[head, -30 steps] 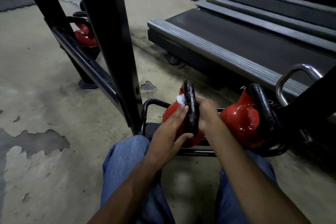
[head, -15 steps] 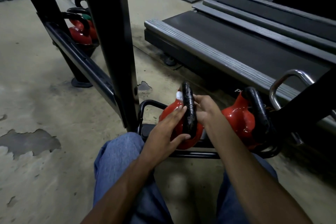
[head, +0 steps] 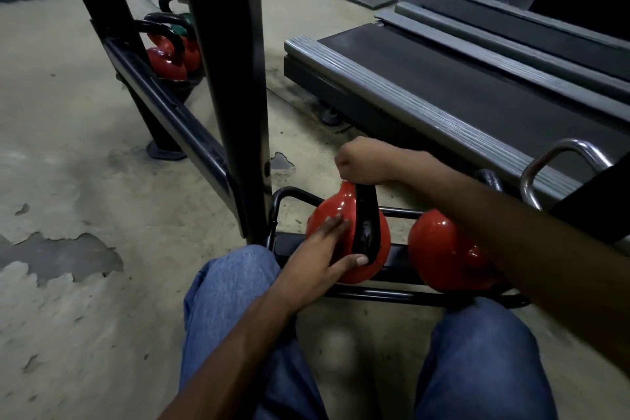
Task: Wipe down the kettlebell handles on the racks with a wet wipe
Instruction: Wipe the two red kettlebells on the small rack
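On worn floor, the handle top is now clenched by the right hand (wipe unseen); the kettlebell is steadied by the flat left hand. Wiping seems continued.

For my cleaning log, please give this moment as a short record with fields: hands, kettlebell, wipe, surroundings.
left hand: fingers straight, resting on the red kettlebell
right hand: curled over the top of the black handle
wipe: not visible
second kettlebell: red, to the right, partly behind the right forearm
rack: low, holds both
behind: treadmill
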The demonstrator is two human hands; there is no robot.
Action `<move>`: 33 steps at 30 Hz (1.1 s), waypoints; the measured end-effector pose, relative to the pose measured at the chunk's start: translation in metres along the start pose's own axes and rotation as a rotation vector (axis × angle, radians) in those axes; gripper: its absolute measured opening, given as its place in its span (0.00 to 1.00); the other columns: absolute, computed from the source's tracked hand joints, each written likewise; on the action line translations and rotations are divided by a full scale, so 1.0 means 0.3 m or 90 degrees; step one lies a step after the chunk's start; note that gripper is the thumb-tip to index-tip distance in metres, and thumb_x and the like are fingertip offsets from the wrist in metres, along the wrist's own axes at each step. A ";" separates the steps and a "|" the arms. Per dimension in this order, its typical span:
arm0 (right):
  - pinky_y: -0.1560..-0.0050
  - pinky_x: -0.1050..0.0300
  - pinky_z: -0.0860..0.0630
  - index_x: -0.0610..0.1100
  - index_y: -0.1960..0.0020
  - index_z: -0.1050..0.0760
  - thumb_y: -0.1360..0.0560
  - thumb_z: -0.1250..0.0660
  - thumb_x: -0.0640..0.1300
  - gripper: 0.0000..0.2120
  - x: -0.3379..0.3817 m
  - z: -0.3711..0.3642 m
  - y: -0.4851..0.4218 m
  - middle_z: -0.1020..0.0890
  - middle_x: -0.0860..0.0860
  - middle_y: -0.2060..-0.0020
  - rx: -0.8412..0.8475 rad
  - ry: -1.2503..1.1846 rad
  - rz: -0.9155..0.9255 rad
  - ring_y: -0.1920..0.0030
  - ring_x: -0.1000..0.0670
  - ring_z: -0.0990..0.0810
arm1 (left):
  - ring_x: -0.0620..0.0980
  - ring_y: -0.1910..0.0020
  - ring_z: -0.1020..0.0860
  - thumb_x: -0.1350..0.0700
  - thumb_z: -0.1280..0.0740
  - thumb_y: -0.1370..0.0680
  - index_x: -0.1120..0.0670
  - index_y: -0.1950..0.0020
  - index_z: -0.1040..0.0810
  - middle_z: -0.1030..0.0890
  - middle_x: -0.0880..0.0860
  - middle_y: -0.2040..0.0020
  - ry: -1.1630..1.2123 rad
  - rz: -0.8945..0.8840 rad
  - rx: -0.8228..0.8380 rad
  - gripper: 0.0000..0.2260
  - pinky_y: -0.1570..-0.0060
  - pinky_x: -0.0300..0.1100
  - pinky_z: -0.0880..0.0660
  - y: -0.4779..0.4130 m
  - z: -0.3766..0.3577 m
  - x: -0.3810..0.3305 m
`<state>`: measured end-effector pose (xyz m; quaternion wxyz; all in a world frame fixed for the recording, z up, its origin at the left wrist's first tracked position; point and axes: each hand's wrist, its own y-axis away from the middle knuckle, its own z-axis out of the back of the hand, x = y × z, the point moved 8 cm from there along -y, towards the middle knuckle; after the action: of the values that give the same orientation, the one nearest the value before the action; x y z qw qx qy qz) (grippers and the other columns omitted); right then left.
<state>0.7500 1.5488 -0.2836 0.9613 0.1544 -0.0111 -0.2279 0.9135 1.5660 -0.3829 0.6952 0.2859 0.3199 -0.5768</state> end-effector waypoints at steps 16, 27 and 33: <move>0.57 0.58 0.17 0.35 0.45 0.19 0.18 0.37 0.35 0.08 -0.054 -0.336 0.296 0.13 0.42 0.57 -0.425 -1.365 -0.317 0.58 0.48 0.13 | 0.43 0.18 0.44 0.48 0.32 0.18 0.45 0.15 0.48 0.48 0.44 0.15 -0.069 -0.170 -0.122 0.36 0.22 0.52 0.36 0.045 0.051 -0.127; 0.58 0.57 0.16 0.30 0.54 0.16 0.17 0.48 0.38 0.23 0.033 -0.346 0.230 0.14 0.39 0.59 -0.104 -1.588 -0.285 0.63 0.46 0.14 | 0.42 0.17 0.48 0.58 0.33 0.18 0.51 0.16 0.44 0.47 0.45 0.15 -0.056 -0.184 -0.175 0.33 0.21 0.51 0.36 0.070 0.038 -0.192; 0.41 0.53 0.20 0.38 0.42 0.17 0.18 0.36 0.39 0.11 -0.010 -0.352 0.361 0.13 0.45 0.46 -0.550 -1.181 -0.350 0.45 0.49 0.14 | 0.43 0.17 0.47 0.63 0.30 0.21 0.53 0.16 0.43 0.45 0.46 0.15 -0.021 -0.167 -0.174 0.36 0.21 0.52 0.38 0.065 0.032 -0.180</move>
<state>0.8042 1.6727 -0.3513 0.4651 -0.4380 -0.6232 -0.4511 0.9268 1.5954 -0.3344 0.6515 0.1347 0.4185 -0.6182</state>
